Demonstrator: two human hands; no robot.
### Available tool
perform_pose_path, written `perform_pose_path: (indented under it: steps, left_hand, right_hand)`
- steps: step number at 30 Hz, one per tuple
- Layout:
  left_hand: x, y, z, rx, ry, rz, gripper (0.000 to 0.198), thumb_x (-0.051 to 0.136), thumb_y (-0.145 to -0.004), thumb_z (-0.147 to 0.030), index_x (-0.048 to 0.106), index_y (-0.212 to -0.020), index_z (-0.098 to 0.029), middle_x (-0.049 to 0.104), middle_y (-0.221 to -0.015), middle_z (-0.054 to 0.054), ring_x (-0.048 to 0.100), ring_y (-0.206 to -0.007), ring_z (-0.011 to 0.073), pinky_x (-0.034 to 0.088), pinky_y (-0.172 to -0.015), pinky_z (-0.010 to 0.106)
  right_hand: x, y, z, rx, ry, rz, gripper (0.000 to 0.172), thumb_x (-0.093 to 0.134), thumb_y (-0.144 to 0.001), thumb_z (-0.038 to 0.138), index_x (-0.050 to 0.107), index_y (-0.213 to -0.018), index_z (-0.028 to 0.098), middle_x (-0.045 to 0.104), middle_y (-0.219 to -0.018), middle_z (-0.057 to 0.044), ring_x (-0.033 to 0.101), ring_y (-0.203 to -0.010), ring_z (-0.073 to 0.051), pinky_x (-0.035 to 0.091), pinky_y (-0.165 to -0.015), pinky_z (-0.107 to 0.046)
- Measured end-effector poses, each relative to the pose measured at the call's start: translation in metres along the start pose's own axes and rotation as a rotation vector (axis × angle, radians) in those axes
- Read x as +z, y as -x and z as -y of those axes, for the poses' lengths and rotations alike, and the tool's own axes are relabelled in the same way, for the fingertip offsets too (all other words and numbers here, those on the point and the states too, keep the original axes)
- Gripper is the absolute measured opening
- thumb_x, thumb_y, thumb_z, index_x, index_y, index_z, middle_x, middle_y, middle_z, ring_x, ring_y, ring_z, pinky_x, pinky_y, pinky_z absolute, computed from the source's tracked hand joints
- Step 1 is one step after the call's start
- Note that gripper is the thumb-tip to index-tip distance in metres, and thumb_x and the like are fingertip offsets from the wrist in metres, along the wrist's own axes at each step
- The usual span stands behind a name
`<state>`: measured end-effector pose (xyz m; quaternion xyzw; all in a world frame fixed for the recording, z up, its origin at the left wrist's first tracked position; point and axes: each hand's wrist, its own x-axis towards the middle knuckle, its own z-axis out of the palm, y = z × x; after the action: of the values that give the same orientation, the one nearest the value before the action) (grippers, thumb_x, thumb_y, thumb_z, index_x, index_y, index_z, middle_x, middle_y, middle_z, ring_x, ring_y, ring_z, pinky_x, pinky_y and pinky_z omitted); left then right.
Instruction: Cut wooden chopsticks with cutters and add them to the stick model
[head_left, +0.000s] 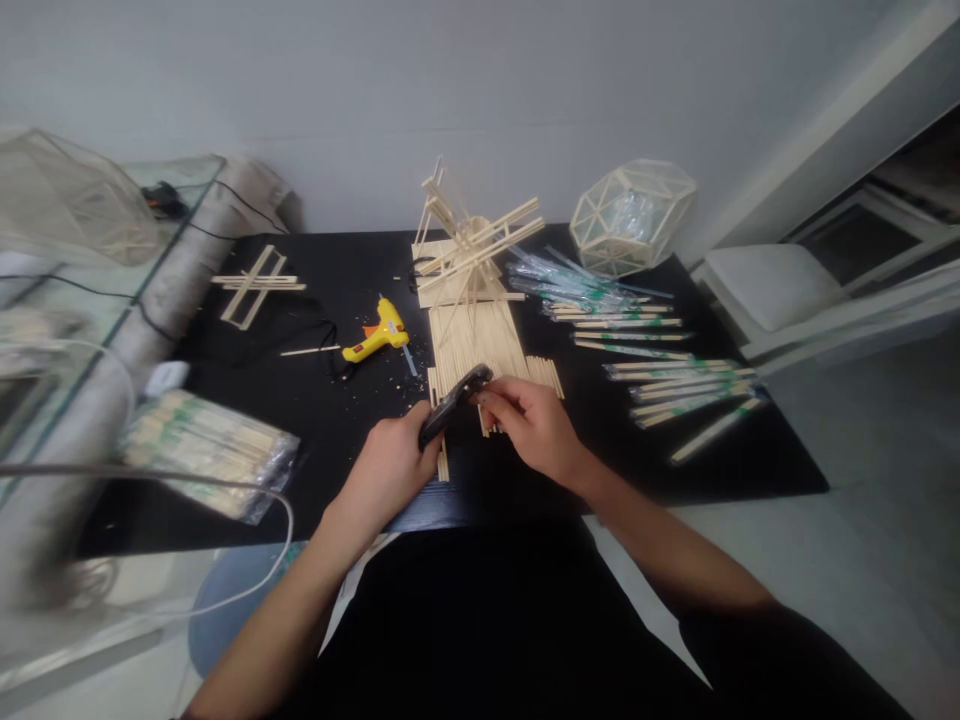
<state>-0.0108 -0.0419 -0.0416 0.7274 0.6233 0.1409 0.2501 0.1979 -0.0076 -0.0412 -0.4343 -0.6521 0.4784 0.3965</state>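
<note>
My left hand (397, 458) is wrapped round a dark, elongated hand tool (454, 404); its exact kind is blurred. Close to the tool's far end, my right hand (534, 425) has its fingers pinched together, and whatever lies between them is hidden. Beneath both hands is a flat panel of pale wooden sticks (476, 340) laid side by side. Several short sticks (544, 374) lie at its right edge. Behind the panel rises a windmill-like stick model (480, 245) with crossed blades.
A yellow glue gun (376, 332) lies left of the panel, near a crossed stick frame (259, 284). Wrapped chopsticks (675, 385) spread over the right side. A stick polyhedron (632, 217) stands at the back right. A packed chopstick bundle (214, 450) lies front left, beside a white cable (289, 525).
</note>
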Motion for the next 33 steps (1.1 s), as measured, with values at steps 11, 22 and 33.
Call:
perform_pose_path:
  steps: [11, 22, 33]
  left_hand:
    - [0.008, 0.000, 0.006, -0.061, 0.143, 0.041, 0.028, 0.050, -0.099, -0.040, 0.060, -0.083, -0.020, 0.062, -0.069, 0.001, 0.054, -0.060, 0.0152, 0.038, -0.063, 0.028]
    - [-0.012, 0.008, 0.019, -0.465, 1.357, 0.369, 0.037, 0.071, -0.088, -0.050, 0.055, -0.076, -0.018, 0.037, -0.055, -0.008, 0.031, -0.044, 0.0063, 0.027, -0.043, 0.021]
    - [-0.016, 0.015, 0.003, -0.146, 0.160, -0.017, 0.027, 0.052, -0.099, -0.046, 0.060, -0.095, -0.021, 0.065, -0.080, 0.001, 0.061, -0.073, 0.0195, 0.044, -0.068, 0.031]
  right_hand:
    - [0.003, -0.004, -0.008, 0.078, -0.021, 0.052, 0.031, 0.060, -0.099, 0.035, 0.067, -0.075, 0.017, 0.065, -0.067, 0.001, 0.049, -0.055, -0.009, 0.040, -0.058, -0.026]
    - [0.002, -0.003, -0.005, 0.215, -0.379, 0.216, 0.029, 0.062, -0.099, 0.043, 0.070, -0.092, 0.016, 0.062, -0.067, 0.002, 0.041, -0.045, -0.004, 0.029, -0.043, -0.023]
    - [0.005, 0.000, 0.004, 0.189, -0.355, 0.143, 0.025, 0.057, -0.103, 0.039, 0.067, -0.098, 0.016, 0.061, -0.068, 0.003, 0.041, -0.043, -0.004, 0.028, -0.041, -0.023]
